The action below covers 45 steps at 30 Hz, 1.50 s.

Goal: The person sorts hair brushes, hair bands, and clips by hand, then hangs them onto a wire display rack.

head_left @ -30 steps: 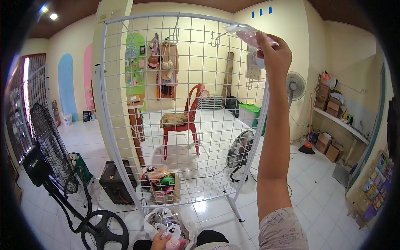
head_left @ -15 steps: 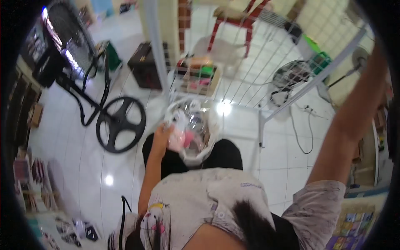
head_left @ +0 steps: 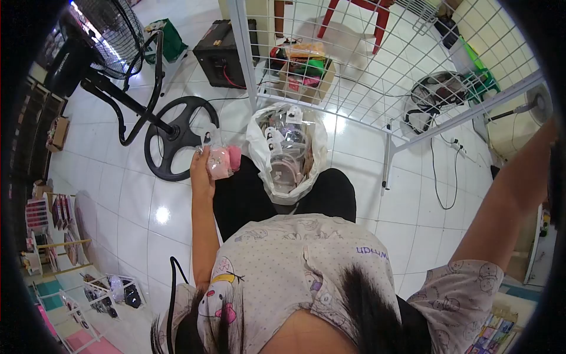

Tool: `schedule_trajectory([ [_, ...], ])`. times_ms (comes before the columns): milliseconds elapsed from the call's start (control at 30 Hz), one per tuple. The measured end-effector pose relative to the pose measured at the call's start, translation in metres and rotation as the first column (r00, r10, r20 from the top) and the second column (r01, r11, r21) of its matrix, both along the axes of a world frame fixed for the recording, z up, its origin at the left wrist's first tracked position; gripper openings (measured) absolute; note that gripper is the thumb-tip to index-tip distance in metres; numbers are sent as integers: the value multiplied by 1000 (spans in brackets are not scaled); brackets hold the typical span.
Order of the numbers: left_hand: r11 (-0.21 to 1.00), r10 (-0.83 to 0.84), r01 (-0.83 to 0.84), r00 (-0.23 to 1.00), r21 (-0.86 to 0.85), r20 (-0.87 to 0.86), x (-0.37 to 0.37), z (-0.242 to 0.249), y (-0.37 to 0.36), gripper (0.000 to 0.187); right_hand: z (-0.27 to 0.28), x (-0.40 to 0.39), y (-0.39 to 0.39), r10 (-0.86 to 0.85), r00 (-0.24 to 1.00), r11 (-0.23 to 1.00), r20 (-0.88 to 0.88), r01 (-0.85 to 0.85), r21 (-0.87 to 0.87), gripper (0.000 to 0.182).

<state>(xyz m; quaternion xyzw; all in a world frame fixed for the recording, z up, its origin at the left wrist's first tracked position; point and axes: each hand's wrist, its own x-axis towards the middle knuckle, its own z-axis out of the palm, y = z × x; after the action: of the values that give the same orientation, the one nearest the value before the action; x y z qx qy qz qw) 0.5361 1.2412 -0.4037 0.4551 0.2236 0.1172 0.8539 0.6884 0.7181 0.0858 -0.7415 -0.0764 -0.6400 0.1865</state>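
My left hand (head_left: 201, 171) is closed on a pink item in clear plastic packaging (head_left: 219, 163), held above my left thigh. A small white card with a dark print tops the packet; what exactly the pink thing is, I cannot make out. Between my knees stands an open white plastic bag (head_left: 256, 138). Inside it lie several clear packets (head_left: 284, 171), some with white cards like the one in my hand. My right arm reaches out to the far right, and its hand is lost beyond the dark edge of the view.
A black fan base (head_left: 171, 133) stands at my left, beside the fan's pole. Ahead are a white wire grid (head_left: 365, 65), a black speaker box (head_left: 221, 56) and a cardboard box of goods (head_left: 321, 88). A cable (head_left: 437, 177) lies on the tiles.
My left hand has drawn the pink packet out from over the bag, to the left. The view has shifted, and my right arm still stretches out to the right.
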Motion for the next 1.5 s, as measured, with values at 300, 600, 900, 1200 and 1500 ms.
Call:
schedule_trajectory([
  [300, 990, -93, 101, 992, 94, -89, 26, -31, -84, 29, -293, -34, 144, 609, 732, 790, -305, -595, 148, 80],
  [600, 519, -223, 332, 942, 788, -250, 25, -117, -120, 28, -573, -109, 183, 617, -164, 614, -769, -510, 602, 58],
  [900, 34, -645, 660, 588, 750, -488, 15, -111, -106, 26, -596, -132, 170, 368, -3, 578, -930, -782, 231, 41],
  [1200, -157, -584, 775, 427, 612, -690, 27, -108, -107, 31, -582, -113, 114, -23, -153, 555, -988, -824, 114, 33],
  [1500, 124, -568, 755, 586, 644, -578, 4, -105, -107, 38, -558, -126, 99, 280, -219, 820, -935, -451, 351, 29],
])
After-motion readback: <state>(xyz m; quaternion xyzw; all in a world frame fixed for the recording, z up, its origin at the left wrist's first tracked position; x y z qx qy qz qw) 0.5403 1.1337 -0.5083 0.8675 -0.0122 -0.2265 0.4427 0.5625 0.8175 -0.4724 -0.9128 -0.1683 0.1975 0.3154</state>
